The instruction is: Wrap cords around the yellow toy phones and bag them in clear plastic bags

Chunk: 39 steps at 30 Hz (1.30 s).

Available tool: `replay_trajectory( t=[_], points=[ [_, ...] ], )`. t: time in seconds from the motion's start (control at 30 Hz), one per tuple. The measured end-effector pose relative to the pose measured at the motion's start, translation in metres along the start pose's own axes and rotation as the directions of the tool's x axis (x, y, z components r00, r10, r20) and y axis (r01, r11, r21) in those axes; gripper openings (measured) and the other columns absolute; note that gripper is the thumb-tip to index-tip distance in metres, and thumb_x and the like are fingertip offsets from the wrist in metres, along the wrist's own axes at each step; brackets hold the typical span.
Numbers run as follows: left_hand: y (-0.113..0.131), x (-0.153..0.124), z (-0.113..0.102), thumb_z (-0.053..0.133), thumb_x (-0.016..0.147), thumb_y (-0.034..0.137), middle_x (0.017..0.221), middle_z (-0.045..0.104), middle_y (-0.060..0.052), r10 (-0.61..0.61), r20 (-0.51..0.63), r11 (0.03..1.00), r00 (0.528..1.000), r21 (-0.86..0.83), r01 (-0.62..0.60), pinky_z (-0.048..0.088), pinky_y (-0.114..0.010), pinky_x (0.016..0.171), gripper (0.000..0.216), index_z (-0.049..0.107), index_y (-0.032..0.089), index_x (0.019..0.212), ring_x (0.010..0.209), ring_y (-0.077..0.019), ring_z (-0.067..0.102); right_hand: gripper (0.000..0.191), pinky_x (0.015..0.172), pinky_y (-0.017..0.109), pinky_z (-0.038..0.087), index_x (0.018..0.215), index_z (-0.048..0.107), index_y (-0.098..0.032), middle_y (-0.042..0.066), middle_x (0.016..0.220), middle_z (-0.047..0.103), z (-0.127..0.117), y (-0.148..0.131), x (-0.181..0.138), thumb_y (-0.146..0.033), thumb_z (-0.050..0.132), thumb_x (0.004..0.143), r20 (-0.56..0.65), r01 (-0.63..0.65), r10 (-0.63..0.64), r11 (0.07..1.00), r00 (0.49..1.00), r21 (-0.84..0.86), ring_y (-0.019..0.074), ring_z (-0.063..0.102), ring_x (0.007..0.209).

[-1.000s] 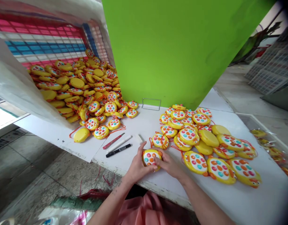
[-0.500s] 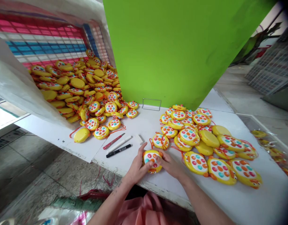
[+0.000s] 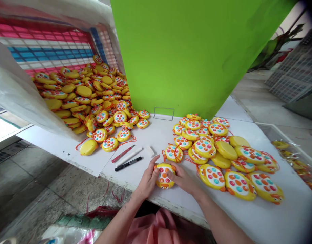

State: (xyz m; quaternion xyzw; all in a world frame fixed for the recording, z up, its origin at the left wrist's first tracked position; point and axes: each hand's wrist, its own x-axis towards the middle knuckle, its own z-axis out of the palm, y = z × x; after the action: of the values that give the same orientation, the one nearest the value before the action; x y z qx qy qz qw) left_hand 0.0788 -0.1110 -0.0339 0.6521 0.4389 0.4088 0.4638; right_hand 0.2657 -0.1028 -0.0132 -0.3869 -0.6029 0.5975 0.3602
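Between my two hands is a yellow duck-shaped toy [image 3: 165, 181] with a white face and coloured round buttons, its eyes and orange beak pointing toward me. My left hand [image 3: 148, 179] grips its left edge, thumb along the side. On the other edge, my right hand [image 3: 183, 177] holds it with the thumb over the buttons. A similar toy with an orange cord [image 3: 173, 153] lies just beyond my fingers. Left of my hands are a black marker [image 3: 128, 163], a white pen [image 3: 131, 156], a red cutter knife [image 3: 123, 153] and a small white block [image 3: 150, 151].
A large heap of like toys [image 3: 95, 88] spills from a lined sack [image 3: 47, 52] at the left. More toys [image 3: 204, 148] are piled at the right. A green board [image 3: 181, 57] stands behind, with a wire stand [image 3: 164, 114] at its foot. A clear bin [image 3: 295, 159] sits beyond the right edge.
My left thumb has drawn back from the toy's buttons to its left edge. My right thumb has shifted slightly left over the buttons. The toy stays in both hands.
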Motion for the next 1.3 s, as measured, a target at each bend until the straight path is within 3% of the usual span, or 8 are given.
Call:
replay_trajectory(
  t=[0.33, 0.6, 0.7, 0.83, 1.3],
  points=[
    [0.002, 0.001, -0.003, 0.043, 0.093, 0.054, 0.086, 0.057, -0.002, -0.018, 0.027, 0.987, 0.999, -0.161, 0.022, 0.043, -0.025, 0.070, 0.062, 0.031, 0.020, 0.144, 0.074, -0.0151, 0.051, 0.042, 0.086, 0.034, 0.051, 0.123, 0.056, -0.019, 0.007, 0.115, 0.064, 0.001, 0.004, 0.004, -0.044, 0.057, 0.090, 0.008, 0.043, -0.043, 0.999, 0.999, -0.020, 0.0234, 0.061, 0.103],
    [0.001, 0.003, -0.005, 0.043, 0.090, 0.060, 0.073, 0.058, 0.000, -0.046, 0.042, 0.983, 0.998, -0.175, 0.053, 0.039, -0.022, 0.059, 0.063, 0.045, 0.016, 0.136, 0.064, -0.0136, 0.050, 0.044, 0.083, 0.034, 0.053, 0.125, 0.055, -0.022, 0.005, 0.110, 0.066, 0.003, 0.014, 0.002, -0.045, 0.060, 0.088, 0.075, 0.000, -0.001, 1.000, 0.997, 0.013, 0.0231, 0.064, 0.098],
    [-0.001, 0.003, -0.004, 0.042, 0.092, 0.057, 0.089, 0.066, -0.006, -0.053, 0.041, 0.987, 0.998, -0.151, 0.059, 0.044, -0.025, 0.067, 0.057, 0.055, 0.016, 0.128, 0.077, -0.0177, 0.058, 0.045, 0.081, 0.034, 0.053, 0.125, 0.055, -0.022, 0.006, 0.108, 0.066, 0.004, 0.017, 0.002, -0.045, 0.060, 0.087, 0.073, -0.006, 0.006, 1.000, 0.997, -0.004, 0.0233, 0.064, 0.097],
    [-0.003, 0.002, -0.002, 0.038, 0.095, 0.052, 0.112, 0.067, -0.011, -0.026, 0.045, 0.987, 0.999, -0.155, 0.033, 0.048, -0.031, 0.083, 0.050, 0.061, 0.015, 0.120, 0.101, -0.0244, 0.061, 0.044, 0.083, 0.034, 0.052, 0.122, 0.057, -0.020, 0.006, 0.107, 0.066, 0.003, 0.015, 0.002, -0.047, 0.059, 0.087, 0.069, 0.015, -0.013, 0.999, 0.998, -0.028, 0.0230, 0.063, 0.097],
    [-0.004, 0.002, -0.001, 0.036, 0.096, 0.052, 0.113, 0.068, -0.011, -0.024, 0.042, 0.984, 0.999, -0.176, 0.031, 0.048, -0.035, 0.088, 0.052, 0.062, 0.013, 0.121, 0.100, -0.0249, 0.063, 0.044, 0.078, 0.033, 0.053, 0.117, 0.058, -0.018, 0.005, 0.100, 0.067, 0.004, 0.006, 0.001, -0.049, 0.059, 0.086, 0.081, -0.016, 0.017, 1.000, 0.997, -0.019, 0.0226, 0.063, 0.091]
  ],
)
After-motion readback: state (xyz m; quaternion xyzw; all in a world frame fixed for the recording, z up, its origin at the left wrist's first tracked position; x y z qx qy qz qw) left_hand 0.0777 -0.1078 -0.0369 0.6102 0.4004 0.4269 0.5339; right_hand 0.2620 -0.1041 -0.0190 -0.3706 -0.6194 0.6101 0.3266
